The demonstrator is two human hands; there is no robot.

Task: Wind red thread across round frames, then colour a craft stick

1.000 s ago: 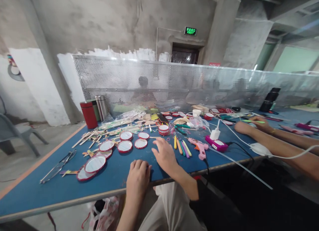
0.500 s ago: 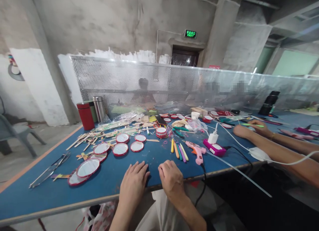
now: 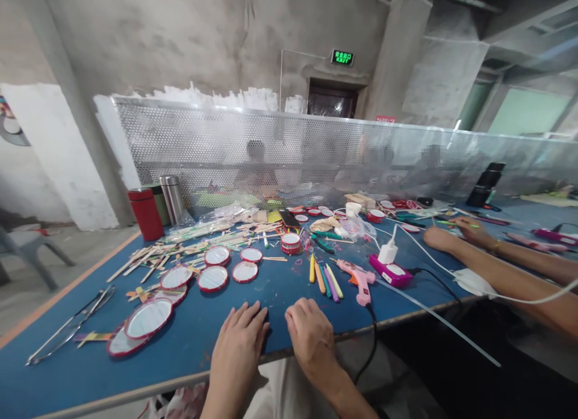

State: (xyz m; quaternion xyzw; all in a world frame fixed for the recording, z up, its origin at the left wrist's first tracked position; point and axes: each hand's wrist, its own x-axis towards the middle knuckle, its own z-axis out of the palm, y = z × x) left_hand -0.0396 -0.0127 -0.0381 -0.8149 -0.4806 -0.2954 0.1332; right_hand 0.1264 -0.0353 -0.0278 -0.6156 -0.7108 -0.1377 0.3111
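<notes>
My left hand (image 3: 240, 341) lies palm down at the front edge of the blue table (image 3: 189, 335), fingers stretched out and holding nothing. Beside it my right hand (image 3: 310, 333) rests on the same edge with its fingers curled under; nothing shows in it. Ahead and to the left are several white discs with red rims (image 3: 212, 278). A small red-and-white drum (image 3: 291, 244) stands further back. Nearest my right hand are several coloured crayon-like sticks (image 3: 333, 281) and a pink glue gun (image 3: 360, 279), whose black cord hangs over the edge.
Loose wooden sticks (image 3: 149, 256) are heaped at the back left, before bottles (image 3: 145, 214). Metal tongs (image 3: 72, 325) lie far left. A purple power strip (image 3: 389, 271) with cables and a long clear rod (image 3: 445, 322) are right, near another person's arms (image 3: 497, 268). A perforated screen (image 3: 203, 148) stands behind.
The view has shifted slightly, so things on the left appear lower and further left. Both hands stay resting on the table edge, with no object taken or let go.
</notes>
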